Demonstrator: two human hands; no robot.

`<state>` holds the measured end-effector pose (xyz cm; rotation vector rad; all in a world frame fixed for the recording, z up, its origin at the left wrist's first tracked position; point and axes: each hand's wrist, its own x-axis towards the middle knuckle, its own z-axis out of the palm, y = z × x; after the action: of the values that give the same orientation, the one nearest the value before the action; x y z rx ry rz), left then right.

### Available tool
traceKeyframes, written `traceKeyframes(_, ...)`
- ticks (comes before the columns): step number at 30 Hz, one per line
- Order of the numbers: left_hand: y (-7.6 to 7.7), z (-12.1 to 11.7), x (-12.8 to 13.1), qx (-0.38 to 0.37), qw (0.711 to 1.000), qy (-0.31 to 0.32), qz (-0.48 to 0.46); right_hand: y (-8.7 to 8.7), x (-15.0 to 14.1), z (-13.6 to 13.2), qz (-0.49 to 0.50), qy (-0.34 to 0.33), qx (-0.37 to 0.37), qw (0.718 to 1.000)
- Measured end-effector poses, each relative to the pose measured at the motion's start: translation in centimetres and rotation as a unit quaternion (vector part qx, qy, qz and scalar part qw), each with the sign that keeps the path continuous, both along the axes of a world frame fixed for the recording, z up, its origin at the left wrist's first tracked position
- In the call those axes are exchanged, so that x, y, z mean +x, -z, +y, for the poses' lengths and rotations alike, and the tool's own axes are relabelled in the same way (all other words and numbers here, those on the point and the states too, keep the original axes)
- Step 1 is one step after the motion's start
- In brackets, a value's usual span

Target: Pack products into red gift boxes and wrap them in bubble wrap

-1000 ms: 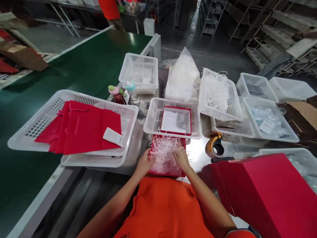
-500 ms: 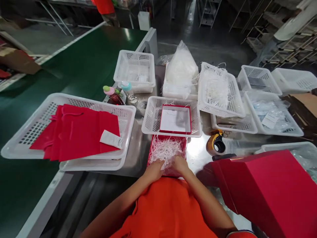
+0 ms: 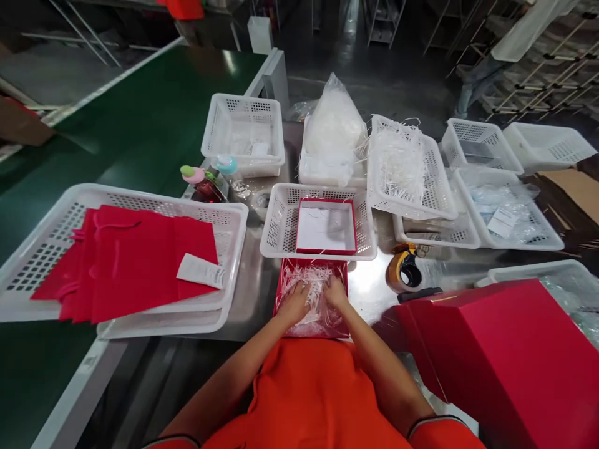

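A red box (image 3: 279,298) stands in front of my body, filled with white shredded paper (image 3: 312,275) and some clear plastic film (image 3: 309,324) at its near end. My left hand (image 3: 294,304) is in the left part of the box, its fingers bent into the paper strips. On the right side my right hand (image 3: 335,292) has its fingers curled down around strips near the wall. The paper partly hides the fingertips of both hands. Just beyond, a white basket (image 3: 270,231) holds another open red box (image 3: 326,227) with a white inside.
Red paper bags (image 3: 135,259) lie in a basket at left, by a green conveyor (image 3: 140,134). Farther back stand a basket of shredded paper (image 3: 401,162) and a stuffed plastic bag (image 3: 334,125). A tape dispenser (image 3: 403,269) and large red box (image 3: 496,349) are at right.
Both my hands have moved forward in the red box, deeper into the shredded paper. More of the clear film shows at the near end. The view has shifted slightly.
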<state>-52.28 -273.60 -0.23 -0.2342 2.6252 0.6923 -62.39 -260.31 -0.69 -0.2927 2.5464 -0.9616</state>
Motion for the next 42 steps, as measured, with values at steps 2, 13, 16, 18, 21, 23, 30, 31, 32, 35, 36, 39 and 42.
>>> traceKeyframes(2, -0.8, -0.4, 0.6, 0.001, 0.999, -0.003, 0.040, -0.2, 1.3, 1.2, 0.018, -0.012, -0.028, 0.999)
traceKeyframes(13, -3.2, -3.1, -1.3, -0.001, 0.991, 0.047, 0.128, -4.6, 5.7, 8.6, 0.046, -0.194, -0.012, 0.980)
traceKeyframes(16, -1.5, -1.7, -1.3, -0.033, 0.994, 0.104, 0.012, -3.5, 7.5, 6.7, -0.004, -0.238, 0.064, 0.969)
traceKeyframes(18, -0.8, -1.2, -0.6, -0.062, 0.993, 0.104, 0.018, -2.3, 7.6, 5.1, -0.007, -0.226, 0.079, 0.971)
traceKeyframes(21, -1.0, -1.5, 1.4, -0.054, 0.989, 0.073, 0.119, -1.3, 6.8, 3.6, 0.003, -0.194, 0.079, 0.978)
traceKeyframes(23, -1.7, -1.9, 3.3, -0.034, 0.982, 0.037, 0.182, -1.4, 6.5, 3.7, 0.016, -0.175, 0.076, 0.981)
traceKeyframes(30, -1.9, -2.1, 7.0, 0.050, 0.993, 0.043, 0.097, -2.4, 7.9, 7.5, 0.101, -0.150, 0.057, 0.982)
traceKeyframes(31, -1.5, -2.0, 6.7, 0.065, 0.993, 0.046, 0.088, -2.2, 7.7, 7.9, 0.121, -0.148, 0.048, 0.980)
traceKeyframes(32, -1.2, -2.0, 6.4, 0.079, 0.992, 0.043, 0.087, -2.0, 7.3, 8.1, 0.141, -0.147, 0.038, 0.978)
traceKeyframes(35, -1.0, -2.3, 5.3, 0.089, 0.991, 0.029, 0.098, -0.9, 5.8, 8.8, 0.177, -0.138, 0.023, 0.974)
traceKeyframes(36, -1.3, -2.5, 5.1, 0.084, 0.991, 0.028, 0.103, -0.4, 5.4, 9.1, 0.185, -0.135, 0.025, 0.973)
traceKeyframes(39, -2.8, -3.5, 5.2, 0.086, 0.985, 0.022, 0.147, 0.8, 4.8, 9.9, 0.223, -0.157, 0.049, 0.961)
traceKeyframes(42, -4.8, -5.4, 5.7, 0.111, 0.968, -0.048, 0.219, 1.5, 5.1, 10.2, 0.274, -0.210, 0.058, 0.937)
